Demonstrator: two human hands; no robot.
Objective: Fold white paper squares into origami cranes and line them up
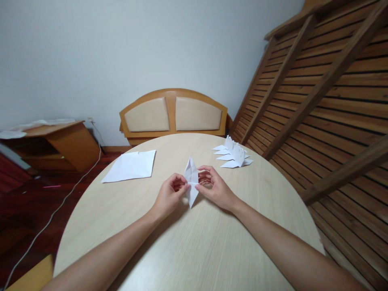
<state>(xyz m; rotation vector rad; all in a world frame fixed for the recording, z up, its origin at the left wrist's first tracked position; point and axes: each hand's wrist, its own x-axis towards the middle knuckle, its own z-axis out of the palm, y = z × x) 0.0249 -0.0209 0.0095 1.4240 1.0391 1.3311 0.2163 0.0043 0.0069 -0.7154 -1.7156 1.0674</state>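
Note:
Between my two hands stands a piece of folded white paper (192, 176), long and diamond-shaped with pointed ends and a crease across its middle. My left hand (172, 192) pinches its left edge between thumb and fingers. On the opposite edge, the thumb and fingertips of my right hand (217, 188) close on the paper. Some fingertips are hidden behind it. Farther back to the right, several finished-looking white folded paper figures (233, 153) with pointed tips sit nested in a row. A stack of flat white paper sheets (130, 166) lies to the left.
Everything rests on a round pale wooden table (194, 250). A wooden headboard (172, 113) with cream panels stands behind it. Slatted wood panels (327, 105) lean on the right. At left are a low cabinet (65, 145) and a white cable (60, 206) along the dark floor.

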